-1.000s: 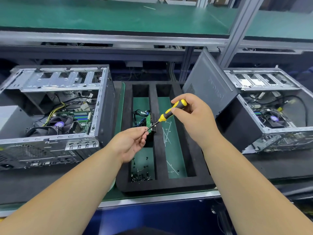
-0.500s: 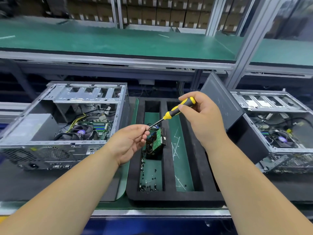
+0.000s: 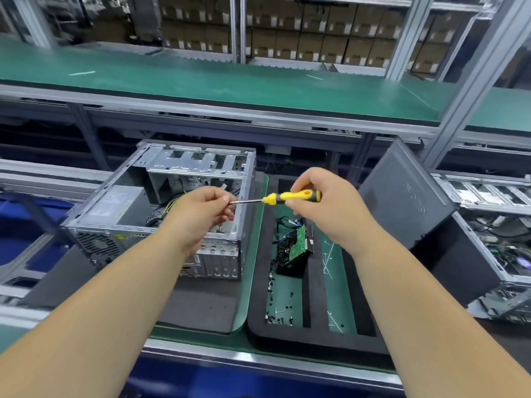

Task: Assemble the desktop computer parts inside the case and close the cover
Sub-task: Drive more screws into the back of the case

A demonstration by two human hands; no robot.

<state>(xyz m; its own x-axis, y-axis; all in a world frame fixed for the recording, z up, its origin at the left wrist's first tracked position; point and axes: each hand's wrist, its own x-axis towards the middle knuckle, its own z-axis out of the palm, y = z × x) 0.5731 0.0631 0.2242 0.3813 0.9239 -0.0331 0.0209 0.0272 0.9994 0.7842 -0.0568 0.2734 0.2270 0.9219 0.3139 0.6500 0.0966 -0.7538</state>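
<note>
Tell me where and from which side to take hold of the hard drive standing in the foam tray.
Grip the hard drive by its upper edges, coming down from above. It stands on edge in the left slot of the black foam tray, green circuit board facing out, so the foam walls seem to block its lower sides. Probably keep fingers off the board and clear of the cables at its far end.

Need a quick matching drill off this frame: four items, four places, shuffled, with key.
1. yellow-and-black screwdriver
2. open grey metal computer case
3. green circuit board drive
4. small black screws

A. near end of the black foam tray
B. held in right hand, tip at left hand
C. left of tray
D. standing in tray's left slot

Pairs: 1-B, 2-C, 3-D, 4-A
</note>
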